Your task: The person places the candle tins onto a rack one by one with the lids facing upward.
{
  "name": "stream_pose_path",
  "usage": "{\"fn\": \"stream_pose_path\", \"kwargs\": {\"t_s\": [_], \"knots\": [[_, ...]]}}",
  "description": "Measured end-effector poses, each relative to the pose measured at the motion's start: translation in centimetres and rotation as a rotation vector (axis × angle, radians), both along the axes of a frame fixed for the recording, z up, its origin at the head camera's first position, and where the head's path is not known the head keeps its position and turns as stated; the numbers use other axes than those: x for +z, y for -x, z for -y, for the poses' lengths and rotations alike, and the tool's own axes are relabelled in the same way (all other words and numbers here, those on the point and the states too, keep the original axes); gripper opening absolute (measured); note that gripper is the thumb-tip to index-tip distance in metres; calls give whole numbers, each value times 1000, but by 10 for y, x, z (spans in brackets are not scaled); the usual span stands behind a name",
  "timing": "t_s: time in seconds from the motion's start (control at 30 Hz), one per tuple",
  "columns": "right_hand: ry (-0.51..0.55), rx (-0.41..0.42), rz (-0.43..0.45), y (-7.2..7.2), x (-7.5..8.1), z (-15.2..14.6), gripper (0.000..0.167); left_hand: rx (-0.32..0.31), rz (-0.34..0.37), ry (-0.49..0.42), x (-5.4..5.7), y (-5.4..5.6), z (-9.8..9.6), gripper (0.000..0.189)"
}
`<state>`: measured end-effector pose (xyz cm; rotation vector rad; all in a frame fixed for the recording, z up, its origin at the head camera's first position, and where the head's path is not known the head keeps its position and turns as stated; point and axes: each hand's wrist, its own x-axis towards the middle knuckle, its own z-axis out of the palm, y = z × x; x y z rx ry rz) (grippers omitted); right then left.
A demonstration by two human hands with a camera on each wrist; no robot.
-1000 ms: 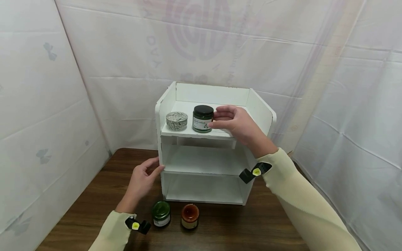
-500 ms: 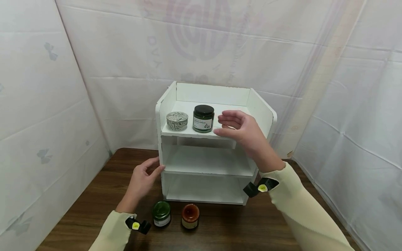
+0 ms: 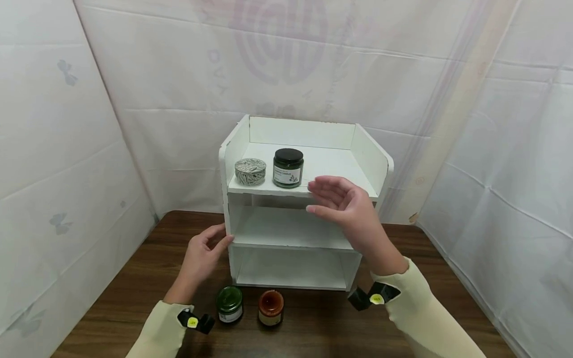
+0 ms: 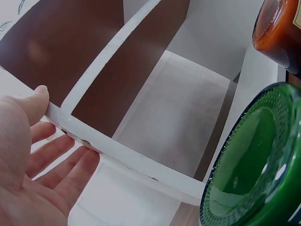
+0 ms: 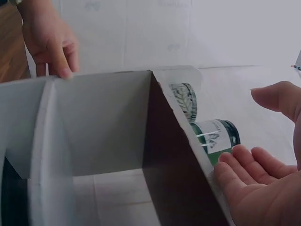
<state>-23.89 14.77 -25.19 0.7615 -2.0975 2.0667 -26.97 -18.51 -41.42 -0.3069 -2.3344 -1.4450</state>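
Our right hand (image 3: 346, 209) has thumb and fingers apart, holding nothing, near the black-lidded jar (image 3: 288, 170) on top of the white shelf unit (image 3: 304, 132) mid-frame. We'd swing it wide of that jar and let our left hand (image 3: 203, 254), pinching the unit's left-of-frame side, steady things

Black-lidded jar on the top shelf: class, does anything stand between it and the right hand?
Nothing visible does. In the head view, the right hand is apart from the black-lidded jar, with only the white shelf showing in the gap. The round patterned tin stands on the jar's other side.
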Motion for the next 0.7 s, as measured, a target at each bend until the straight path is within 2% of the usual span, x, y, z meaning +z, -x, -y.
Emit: {"fn": "stream_pose_path", "kwargs": {"t_s": [0.13,0.43,0.7], "knots": [[38,27,-14,-4,-13,-1,57,10,0,14,0,0,0,42],[67,52,-119,-3,-51,-5,57,-5,6,10,-1,1,0,42],[92,91,-135,-2,-83,0,55,12,8,17,0,1,1,43]]}}
